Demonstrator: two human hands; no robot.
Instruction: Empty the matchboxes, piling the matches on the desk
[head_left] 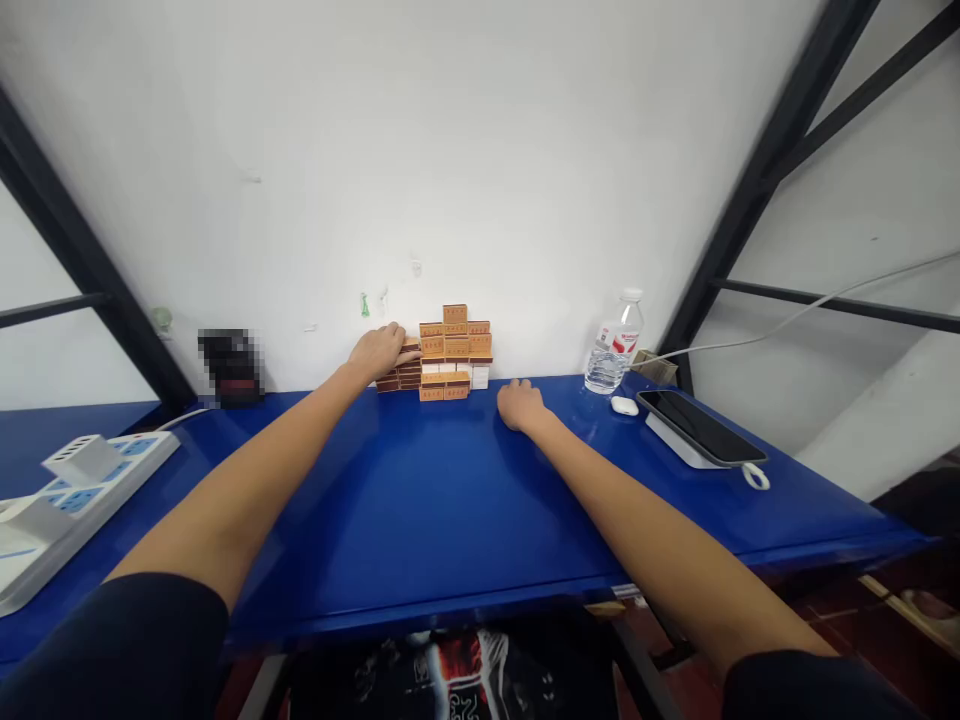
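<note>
Against the wall at the back of the blue table stands a stepped stack of small orange boxes that look like matchboxes (456, 347), with some white sides showing lower down. To its left is a lower pile of matchboxes (398, 377) with their dark brown sides facing out. My left hand (378, 352) is over this pile, its fingers closed on a matchbox (409, 343) at the top. My right hand (520, 404) rests on the table just right of the stack, fingers curled under. Its palm is hidden, so I cannot see whether anything is inside.
On the right are a water bottle (615, 343), a white earbud case (624, 406) and a phone (701, 427) propped on a white block. A white power strip (97, 505) lies at left, with a blurred dark object (231, 368) behind it. Black metal posts (769, 180) flank the table (420, 510).
</note>
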